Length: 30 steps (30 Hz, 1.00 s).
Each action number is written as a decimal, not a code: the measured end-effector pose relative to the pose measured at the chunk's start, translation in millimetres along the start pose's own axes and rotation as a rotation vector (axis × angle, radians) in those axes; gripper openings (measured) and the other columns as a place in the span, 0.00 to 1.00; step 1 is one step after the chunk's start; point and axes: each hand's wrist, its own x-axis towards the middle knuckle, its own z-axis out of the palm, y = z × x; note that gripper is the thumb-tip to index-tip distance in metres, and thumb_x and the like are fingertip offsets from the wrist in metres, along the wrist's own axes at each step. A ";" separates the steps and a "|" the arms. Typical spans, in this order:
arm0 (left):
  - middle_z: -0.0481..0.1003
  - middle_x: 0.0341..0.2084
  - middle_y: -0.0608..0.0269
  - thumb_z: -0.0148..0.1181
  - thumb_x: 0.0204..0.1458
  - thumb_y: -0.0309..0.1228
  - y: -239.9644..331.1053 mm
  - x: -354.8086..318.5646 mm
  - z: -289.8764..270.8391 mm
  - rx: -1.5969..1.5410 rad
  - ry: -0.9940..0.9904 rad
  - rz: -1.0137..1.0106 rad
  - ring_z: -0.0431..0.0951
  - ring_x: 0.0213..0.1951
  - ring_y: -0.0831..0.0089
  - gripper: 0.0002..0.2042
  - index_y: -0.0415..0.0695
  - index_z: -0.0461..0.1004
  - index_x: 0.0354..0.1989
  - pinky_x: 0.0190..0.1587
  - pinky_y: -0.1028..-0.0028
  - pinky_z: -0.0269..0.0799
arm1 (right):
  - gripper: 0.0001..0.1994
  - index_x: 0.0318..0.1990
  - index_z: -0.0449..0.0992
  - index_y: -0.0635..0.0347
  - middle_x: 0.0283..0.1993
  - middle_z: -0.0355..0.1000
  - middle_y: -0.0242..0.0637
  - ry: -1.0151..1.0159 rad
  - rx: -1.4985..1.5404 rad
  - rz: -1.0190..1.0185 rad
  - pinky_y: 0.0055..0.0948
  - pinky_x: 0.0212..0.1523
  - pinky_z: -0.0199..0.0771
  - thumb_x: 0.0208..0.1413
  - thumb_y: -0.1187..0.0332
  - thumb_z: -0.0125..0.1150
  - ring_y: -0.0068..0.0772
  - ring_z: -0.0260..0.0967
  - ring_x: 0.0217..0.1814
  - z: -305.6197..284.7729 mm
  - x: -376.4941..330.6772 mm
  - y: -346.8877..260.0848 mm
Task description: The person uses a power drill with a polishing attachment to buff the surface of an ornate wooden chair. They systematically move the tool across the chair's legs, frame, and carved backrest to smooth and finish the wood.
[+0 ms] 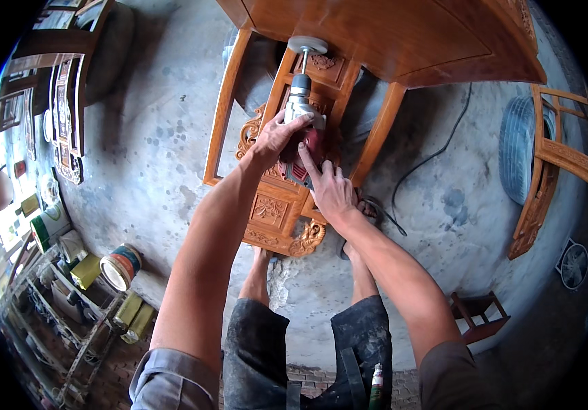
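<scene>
A corded power drill (313,141), red and silver with a dark chuck, points away from me over a carved wooden chair (268,210). On its long shaft sits a round grey disc (307,45), close to the orange-brown wood at the far end. My left hand (277,139) wraps around the front of the drill body, thumb across the top. Further back, my right hand (335,193) grips the rear of the drill, one finger stretched along the housing. Its handle is mostly hidden beneath my hands. Scrollwork and carved flowers show on the chair's panels.
A black cord (437,157) trails over the concrete floor on the right. Tyres (518,150) and more wooden chair frames (570,130) stand at both sides. A paint bucket (119,266) and a cluttered rack (68,321) are at lower left; a fan (572,265) stands far right.
</scene>
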 end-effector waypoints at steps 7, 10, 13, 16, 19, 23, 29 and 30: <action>0.77 0.45 0.61 0.72 0.52 0.45 -9.2 9.3 8.8 0.007 -0.031 -0.006 0.78 0.44 0.72 0.28 0.45 0.70 0.57 0.47 0.70 0.77 | 0.46 0.78 0.38 0.31 0.42 0.68 0.51 -0.028 0.017 0.051 0.48 0.30 0.83 0.57 0.74 0.56 0.57 0.76 0.37 4.6 -9.4 3.1; 0.77 0.45 0.61 0.73 0.51 0.44 -16.5 15.1 16.5 0.008 -0.025 -0.020 0.78 0.45 0.72 0.28 0.44 0.70 0.57 0.48 0.70 0.76 | 0.47 0.78 0.38 0.30 0.43 0.68 0.52 -0.029 0.026 0.079 0.50 0.31 0.83 0.56 0.74 0.57 0.58 0.76 0.37 7.4 -15.9 6.0; 0.77 0.45 0.61 0.73 0.50 0.44 -19.3 17.1 23.5 0.051 -0.041 -0.020 0.78 0.45 0.73 0.29 0.44 0.70 0.57 0.49 0.70 0.76 | 0.47 0.78 0.38 0.31 0.44 0.69 0.53 -0.037 0.068 0.118 0.52 0.33 0.82 0.56 0.75 0.57 0.60 0.76 0.37 7.7 -23.7 6.7; 0.77 0.45 0.62 0.74 0.49 0.44 -18.1 16.7 30.5 0.075 -0.041 -0.032 0.78 0.44 0.73 0.31 0.45 0.70 0.58 0.49 0.71 0.76 | 0.47 0.78 0.38 0.31 0.44 0.69 0.54 -0.049 0.115 0.147 0.52 0.34 0.81 0.55 0.75 0.57 0.61 0.76 0.37 4.0 -27.5 5.6; 0.77 0.44 0.62 0.73 0.50 0.44 -18.1 13.0 28.2 0.038 -0.052 -0.031 0.78 0.44 0.73 0.29 0.45 0.71 0.57 0.48 0.71 0.76 | 0.47 0.78 0.39 0.31 0.44 0.69 0.53 -0.042 0.109 0.119 0.53 0.34 0.81 0.55 0.75 0.57 0.61 0.76 0.37 3.6 -26.5 6.9; 0.77 0.43 0.62 0.72 0.51 0.44 -11.6 10.0 20.1 0.003 -0.023 -0.007 0.78 0.42 0.74 0.26 0.45 0.71 0.54 0.47 0.70 0.76 | 0.47 0.78 0.40 0.31 0.42 0.69 0.52 -0.023 0.057 0.082 0.51 0.33 0.83 0.55 0.75 0.58 0.59 0.76 0.37 3.8 -14.8 3.8; 0.78 0.43 0.62 0.71 0.52 0.43 -10.5 12.5 3.3 -0.009 -0.012 -0.001 0.78 0.42 0.73 0.24 0.45 0.72 0.54 0.46 0.70 0.76 | 0.46 0.78 0.40 0.33 0.40 0.70 0.50 -0.007 0.031 0.072 0.46 0.28 0.84 0.56 0.76 0.55 0.54 0.78 0.36 5.3 -2.9 -7.9; 0.78 0.44 0.62 0.71 0.53 0.43 -11.4 13.1 3.4 -0.028 -0.018 0.001 0.78 0.42 0.74 0.24 0.45 0.72 0.54 0.46 0.70 0.76 | 0.46 0.78 0.40 0.33 0.39 0.69 0.50 0.016 0.020 0.061 0.46 0.28 0.84 0.56 0.76 0.55 0.53 0.78 0.36 6.2 -2.5 -7.8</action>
